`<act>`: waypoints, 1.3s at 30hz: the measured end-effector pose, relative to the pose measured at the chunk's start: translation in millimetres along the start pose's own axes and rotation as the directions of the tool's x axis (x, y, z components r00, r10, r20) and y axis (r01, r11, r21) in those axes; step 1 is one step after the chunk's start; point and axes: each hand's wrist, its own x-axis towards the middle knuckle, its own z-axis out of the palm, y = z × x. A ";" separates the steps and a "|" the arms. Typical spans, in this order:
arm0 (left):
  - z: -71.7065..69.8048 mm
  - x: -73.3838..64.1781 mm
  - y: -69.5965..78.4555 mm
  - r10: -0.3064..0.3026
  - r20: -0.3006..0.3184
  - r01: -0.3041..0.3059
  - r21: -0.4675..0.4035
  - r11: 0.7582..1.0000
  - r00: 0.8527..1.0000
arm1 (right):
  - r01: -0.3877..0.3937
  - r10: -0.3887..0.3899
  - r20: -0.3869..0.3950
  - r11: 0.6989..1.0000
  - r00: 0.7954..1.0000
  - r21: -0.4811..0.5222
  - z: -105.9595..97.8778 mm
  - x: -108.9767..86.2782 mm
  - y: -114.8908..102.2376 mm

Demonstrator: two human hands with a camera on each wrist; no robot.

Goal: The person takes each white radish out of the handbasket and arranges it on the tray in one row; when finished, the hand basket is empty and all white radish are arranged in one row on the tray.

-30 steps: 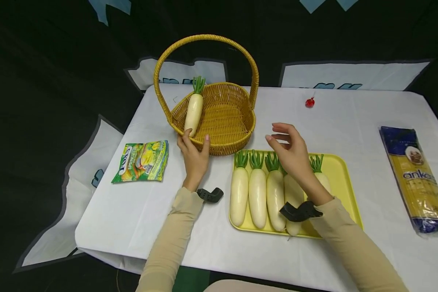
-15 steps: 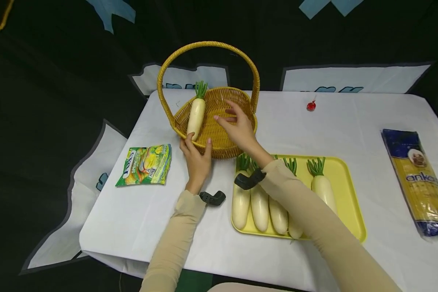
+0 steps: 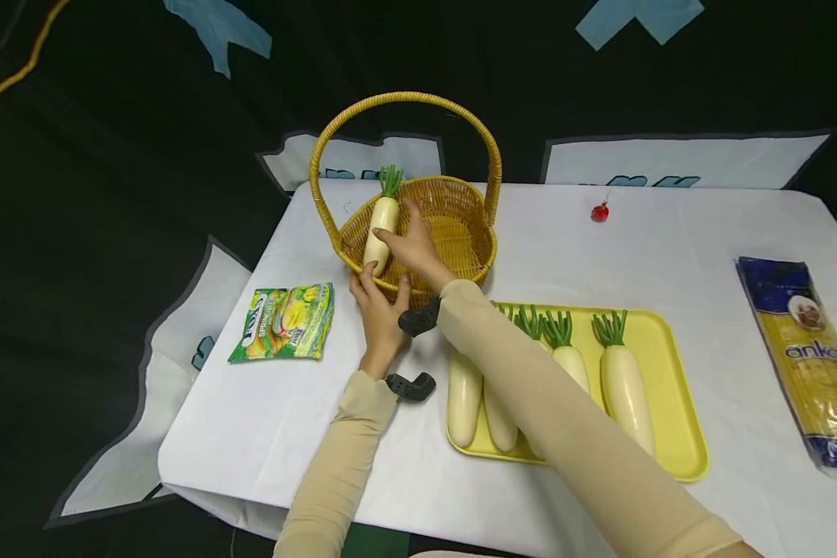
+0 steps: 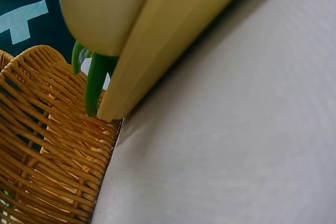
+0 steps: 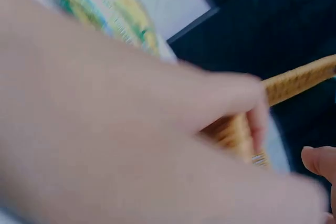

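A white daikon [image 3: 387,211] with green stalks leans in the left side of the yellow wicker basket [image 3: 460,240], its top above the rim. My right hand [image 3: 418,244] is inside the basket; its thumb lies over the daikon, with the fingers spread at the right. A firm hold does not show. My left hand [image 3: 382,322] touches the basket's near rim, thumb apart from the fingers. Several more daikons [image 3: 625,395] lie on the yellow tray [image 3: 676,418], partly hidden by my right sleeve. The right wrist view is blurred and mostly filled by a hand [image 5: 157,108].
A green candy packet [image 3: 282,322] lies left of the basket. At the far right is a pack of pasta [image 3: 802,364]. A small red wrapped sweet [image 3: 600,211] lies near the back edge of the white-covered table [image 3: 279,449].
My right hand has moved left from above the tray into the basket, up to the daikon. The left hand stays at the rim. The head view has shifted slightly.
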 end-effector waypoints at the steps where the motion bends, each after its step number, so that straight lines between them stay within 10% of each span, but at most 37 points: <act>1: -0.3 -0.2 0.0 0.000 0.006 0.000 0.001 1.000 1.000 | -0.001 0.002 0.009 1.000 1.000 -0.014 1.1 1.7 3.0; 13: -2.1 -0.6 -1.9 -0.015 -0.003 0.015 0.016 1.000 1.000 | 0.034 -0.031 0.188 0.999 0.982 -0.014 7.6 8.2 22.2; 23: 3.0 -3.6 -0.4 -0.004 0.012 0.004 0.015 1.000 1.000 | 0.033 -0.032 0.190 0.999 0.981 0.000 6.1 14.0 32.1; 34: 1.6 -1.1 -0.8 0.011 -0.010 -0.011 0.018 1.000 1.000 | 0.047 -0.036 0.367 0.999 0.929 -0.023 6.6 16.5 27.3; 39: -0.5 -0.2 -0.5 0.001 -0.009 -0.001 0.023 1.000 1.000 | 0.071 -0.062 0.289 0.997 0.955 -0.022 8.5 16.8 26.4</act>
